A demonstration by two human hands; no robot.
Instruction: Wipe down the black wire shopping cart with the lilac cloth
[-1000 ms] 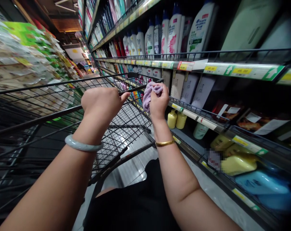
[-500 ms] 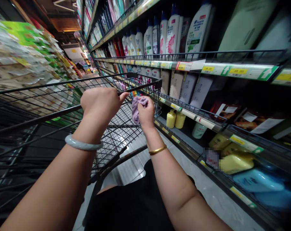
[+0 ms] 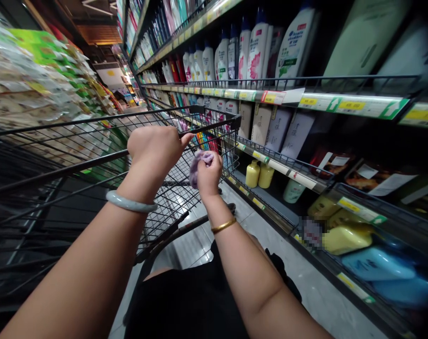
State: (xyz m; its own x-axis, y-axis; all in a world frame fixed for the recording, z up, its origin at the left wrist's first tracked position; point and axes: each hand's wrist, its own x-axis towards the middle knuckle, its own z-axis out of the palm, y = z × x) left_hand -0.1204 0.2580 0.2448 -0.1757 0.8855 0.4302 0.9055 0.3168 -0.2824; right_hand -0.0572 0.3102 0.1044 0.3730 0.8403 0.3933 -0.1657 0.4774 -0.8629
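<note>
My left hand (image 3: pixel 155 145) is closed over the top rim of a black wire shopping cart (image 3: pixel 65 172), its thumb lying along the bar. A pale jade-coloured bangle (image 3: pixel 131 202) circles that wrist. To the right, just outside the cart's near corner, my right hand (image 3: pixel 211 173) is closed around a crumpled purple cloth (image 3: pixel 194 170). Part of the cloth bulges out beyond the fingers on the left. A gold bracelet (image 3: pixel 224 225) sits on the right wrist.
Shelves of shampoo bottles (image 3: pixel 258 52) run along the right, with price-tag rails (image 3: pixel 351 104) jutting out. Yellow bottles (image 3: pixel 252 174) and blue bottles (image 3: pixel 378 263) lie low down. Stacked packaged goods (image 3: pixel 40 94) line the left. Grey tile floor (image 3: pixel 242 207) shows beside the cart.
The right hand with the purple cloth has moved slightly down and left. My left hand has shifted a little to the right in view, still gripping the rim.
</note>
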